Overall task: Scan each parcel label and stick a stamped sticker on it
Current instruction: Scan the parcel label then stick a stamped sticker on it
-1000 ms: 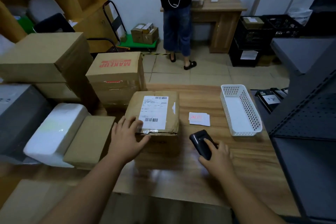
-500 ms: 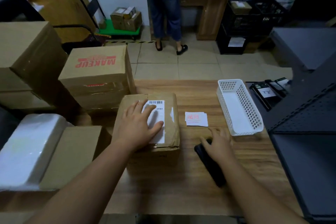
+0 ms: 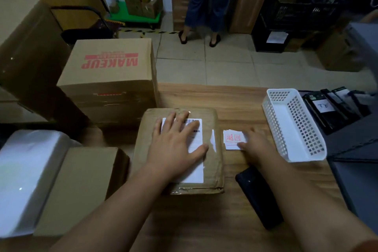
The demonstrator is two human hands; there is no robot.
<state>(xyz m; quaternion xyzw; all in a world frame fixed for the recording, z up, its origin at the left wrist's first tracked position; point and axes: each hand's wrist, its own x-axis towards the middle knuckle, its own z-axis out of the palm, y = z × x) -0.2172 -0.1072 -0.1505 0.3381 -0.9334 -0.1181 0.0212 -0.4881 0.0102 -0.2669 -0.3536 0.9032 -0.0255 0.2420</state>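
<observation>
A brown paper-wrapped parcel (image 3: 216, 161) lies on the wooden table (image 3: 235, 100) in front of me, with a white shipping label (image 3: 196, 172) on top. My left hand (image 3: 176, 145) rests flat on that label, fingers spread. To the parcel's right sits a small stack of white stickers (image 3: 232, 139) stamped in red. My right hand (image 3: 257, 145) touches the stack's right edge with its fingertips. The black handheld scanner (image 3: 257, 196) lies on the table under my right forearm.
A white perforated basket (image 3: 294, 122) stands right of the stickers. A "MAKEUP" carton (image 3: 108, 80) sits behind the parcel, with more cartons and a white wrapped package (image 3: 28, 178) on the left. A dark shelf unit (image 3: 356, 149) borders the right. A person (image 3: 206, 2) stands at the far desk.
My right hand left the scanner on the table and reached forward to the sticker stack. My left hand slid from the parcel's near-left corner up onto the label.
</observation>
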